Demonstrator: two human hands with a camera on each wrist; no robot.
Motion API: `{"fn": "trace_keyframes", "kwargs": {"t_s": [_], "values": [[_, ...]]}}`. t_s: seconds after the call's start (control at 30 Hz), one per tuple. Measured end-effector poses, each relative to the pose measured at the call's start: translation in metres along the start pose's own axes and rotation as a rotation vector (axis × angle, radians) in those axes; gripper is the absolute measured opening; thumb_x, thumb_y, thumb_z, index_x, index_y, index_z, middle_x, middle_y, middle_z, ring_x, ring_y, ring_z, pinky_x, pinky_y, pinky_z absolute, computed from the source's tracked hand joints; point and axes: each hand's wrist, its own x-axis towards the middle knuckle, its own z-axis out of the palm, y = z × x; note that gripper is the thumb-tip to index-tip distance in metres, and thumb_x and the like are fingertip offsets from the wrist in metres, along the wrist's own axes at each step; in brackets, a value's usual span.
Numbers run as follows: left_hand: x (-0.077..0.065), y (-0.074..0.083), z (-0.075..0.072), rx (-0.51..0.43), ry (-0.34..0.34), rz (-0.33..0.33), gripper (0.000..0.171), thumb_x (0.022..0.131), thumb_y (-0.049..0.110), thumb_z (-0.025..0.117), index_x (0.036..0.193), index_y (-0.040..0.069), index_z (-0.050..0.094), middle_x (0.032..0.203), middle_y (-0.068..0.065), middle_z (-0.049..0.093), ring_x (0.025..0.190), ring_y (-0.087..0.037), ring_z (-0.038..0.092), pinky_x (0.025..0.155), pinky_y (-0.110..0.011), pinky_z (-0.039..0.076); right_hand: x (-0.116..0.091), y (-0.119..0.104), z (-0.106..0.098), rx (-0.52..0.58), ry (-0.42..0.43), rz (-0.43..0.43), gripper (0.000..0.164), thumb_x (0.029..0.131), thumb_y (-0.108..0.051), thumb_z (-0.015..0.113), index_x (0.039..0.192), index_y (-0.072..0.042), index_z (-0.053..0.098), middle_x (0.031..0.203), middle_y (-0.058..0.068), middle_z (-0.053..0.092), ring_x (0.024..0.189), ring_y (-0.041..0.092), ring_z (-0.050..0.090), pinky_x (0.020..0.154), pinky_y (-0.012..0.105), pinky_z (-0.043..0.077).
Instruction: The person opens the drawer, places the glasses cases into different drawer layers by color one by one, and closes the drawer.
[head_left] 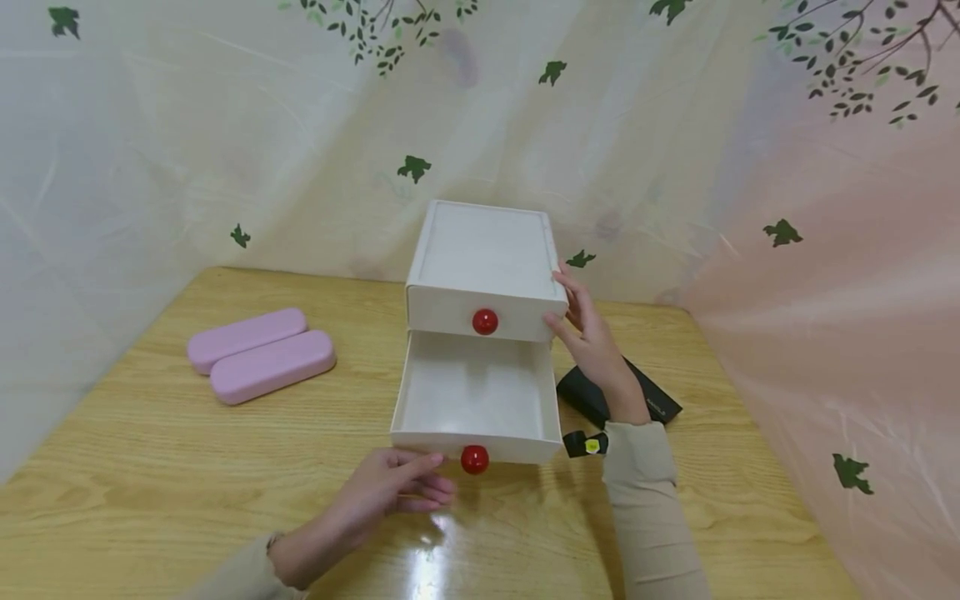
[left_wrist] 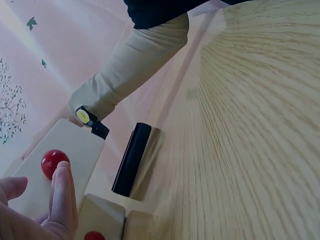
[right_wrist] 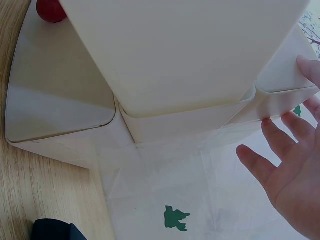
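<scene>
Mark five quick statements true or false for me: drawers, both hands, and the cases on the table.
1. The top drawer is pulled out. False: it is shut; the drawer just below it is out.
2. The right hand is at the upper right front corner of the white cabinet. True.
3. The left hand is gripping the open drawer's red knob. False: its fingers are beside the knob, not closed round it.
4. Two pink cases lie left of the cabinet. True.
5. The black case lies inside the open drawer. False: it lies on the table.
</scene>
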Motion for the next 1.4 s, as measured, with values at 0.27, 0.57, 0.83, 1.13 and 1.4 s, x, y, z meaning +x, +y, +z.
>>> {"fn": "trace_keyframes", "kwargs": {"t_s": [0.27,0.57,0.83,1.13,1.4], "values": [[-0.010,0.003,-0.022,0.026,0.016,0.016,0.047,0.098,0.021,0.055,0.123,-0.019,0.052,0.091,-0.009,0.074,0.081,-0.013,0.072,0.080,-0.029,0.060,-0.003,0.000,-0.002,0.007,0.012,0.009,0.057,0.098,-0.011,0.053,0.149,-0.015,0.028,0.164,-0.011,0.007,0.151,0.028,0.015,0.119,0.059,0.020],[-0.020,0.004,-0.038,0.038,0.078,-0.020,0.050,0.099,0.022,0.053,0.125,-0.020,0.049,0.090,-0.004,0.074,0.083,-0.011,0.071,0.080,-0.025,0.059,-0.004,0.000,-0.003,-0.007,0.021,0.012,0.056,0.098,-0.012,0.053,0.149,-0.015,0.029,0.164,-0.010,0.008,0.151,0.028,0.016,0.119,0.058,0.021],[-0.012,0.006,-0.064,0.027,0.178,-0.011,0.043,0.102,0.023,0.046,0.122,-0.015,0.054,0.085,0.001,0.073,0.081,-0.010,0.070,0.079,-0.023,0.059,-0.004,0.001,-0.002,-0.004,0.020,0.012,0.056,0.098,-0.011,0.053,0.149,-0.014,0.028,0.164,-0.010,0.008,0.151,0.028,0.015,0.119,0.059,0.020],[0.019,0.034,-0.110,0.457,0.392,0.166,0.046,0.101,0.019,0.052,0.127,-0.019,0.050,0.105,-0.024,0.069,0.083,0.001,0.064,0.079,-0.018,0.057,-0.002,0.002,0.000,0.006,0.013,-0.015,0.056,0.098,-0.009,0.052,0.148,-0.013,0.028,0.165,-0.006,0.008,0.151,0.028,0.016,0.119,0.059,0.020],[0.038,0.050,-0.145,0.956,0.526,0.279,0.039,0.098,0.023,0.057,0.120,-0.009,0.062,0.112,-0.027,0.067,0.100,-0.037,0.065,0.082,-0.044,0.056,-0.001,0.001,0.001,0.010,0.006,-0.018,0.057,0.098,-0.008,0.053,0.148,-0.013,0.028,0.164,-0.008,0.007,0.151,0.027,0.016,0.120,0.058,0.020]]}}
